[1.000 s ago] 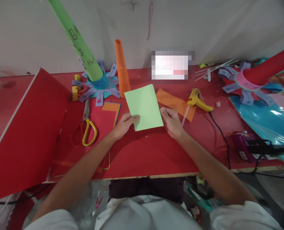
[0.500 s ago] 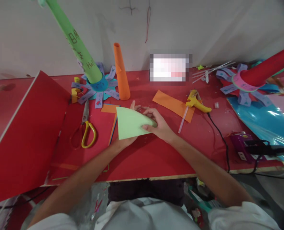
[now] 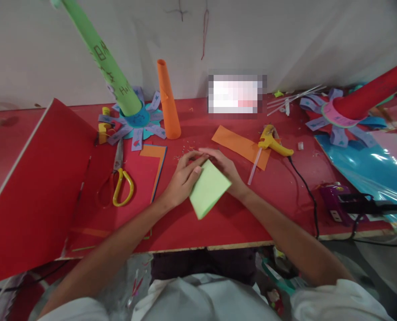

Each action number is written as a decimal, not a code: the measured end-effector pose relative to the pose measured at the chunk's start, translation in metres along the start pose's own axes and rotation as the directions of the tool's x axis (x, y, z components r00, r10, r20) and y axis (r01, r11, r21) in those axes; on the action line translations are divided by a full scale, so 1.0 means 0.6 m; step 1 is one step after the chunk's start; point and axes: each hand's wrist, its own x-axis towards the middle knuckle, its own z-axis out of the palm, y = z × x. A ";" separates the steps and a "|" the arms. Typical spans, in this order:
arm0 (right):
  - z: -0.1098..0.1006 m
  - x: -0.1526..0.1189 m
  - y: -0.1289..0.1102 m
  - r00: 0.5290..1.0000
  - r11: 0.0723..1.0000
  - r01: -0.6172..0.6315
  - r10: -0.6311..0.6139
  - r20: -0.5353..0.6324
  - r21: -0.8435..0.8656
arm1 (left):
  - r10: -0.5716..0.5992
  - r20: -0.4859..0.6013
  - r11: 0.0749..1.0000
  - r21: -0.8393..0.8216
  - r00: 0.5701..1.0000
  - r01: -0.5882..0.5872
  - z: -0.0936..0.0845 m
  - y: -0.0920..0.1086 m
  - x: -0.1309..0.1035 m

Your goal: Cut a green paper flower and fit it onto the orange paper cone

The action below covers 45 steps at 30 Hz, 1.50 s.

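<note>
Above the red tabletop [image 3: 175,227], the left hand [image 3: 183,178] pinches the green paper [image 3: 209,189]; the right hand [image 3: 228,168] curves behind, its grip hidden. Flat a second ago, the sheet now bends over, so shaping seems underway.

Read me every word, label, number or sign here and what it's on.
"Ha", then an unclear stroke: green tube, near its base.
Too blurred or small to read: marks higher on that tube; marks on the pink band, blue band, purple strips and purple box.
</note>
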 end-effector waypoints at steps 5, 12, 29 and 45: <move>-0.002 0.001 0.007 0.998 0.998 -0.050 0.048 -0.039 -0.049 | -0.239 0.050 0.860 -0.452 0.970 0.235 0.003 -0.009 0.008; -0.021 0.008 0.004 0.960 0.980 -0.175 0.191 -0.207 0.090 | -0.298 0.068 0.662 -0.704 0.952 0.257 -0.006 -0.023 0.019; -0.023 0.002 -0.002 0.965 0.967 -0.231 0.242 -0.103 0.112 | -0.229 -0.133 0.929 -0.326 0.964 0.176 -0.028 -0.004 0.020; -0.012 -0.010 -0.037 0.981 0.965 -0.191 0.194 -0.002 -0.181 | -0.488 -0.477 0.055 0.819 0.731 0.572 -0.212 0.106 -0.136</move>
